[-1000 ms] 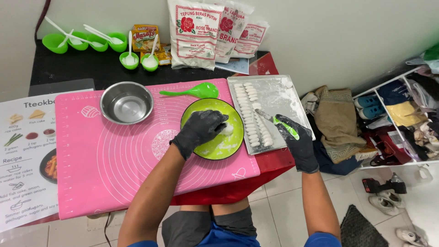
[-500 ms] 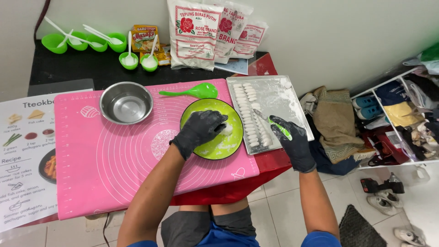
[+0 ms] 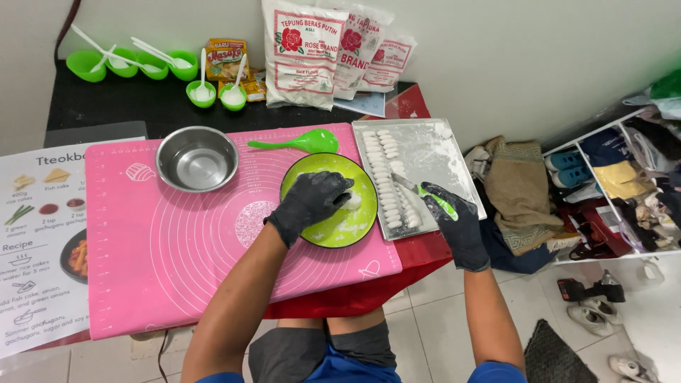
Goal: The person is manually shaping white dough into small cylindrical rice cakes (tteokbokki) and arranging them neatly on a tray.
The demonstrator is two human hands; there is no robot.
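**Materials and finishes on the table**

Left hand (image 3: 312, 204) and right hand (image 3: 454, 220) both in matt black rubbery gloves, slightly creased. Green plate (image 3: 358, 227) glossy plastic, dusted with white flour; dough lump (image 3: 352, 201) pale, matt, soft-looking. Knife (image 3: 425, 197): bright metal blade, shiny green plastic handle. Baking tray (image 3: 440, 149) dull metal, floured, rows of matt white dough pieces (image 3: 386, 177) on it. Pink mat (image 3: 177, 262) smooth silicone-like, low sheen. Steel bowl (image 3: 197, 158) polished, reflective. Green spoon (image 3: 305, 142) glossy plastic. Flour bags (image 3: 301, 53) crinkly shiny plastic film. Recipe sheet (image 3: 35, 234) smooth paper. Floor tiles (image 3: 425, 333) glazed, pale.
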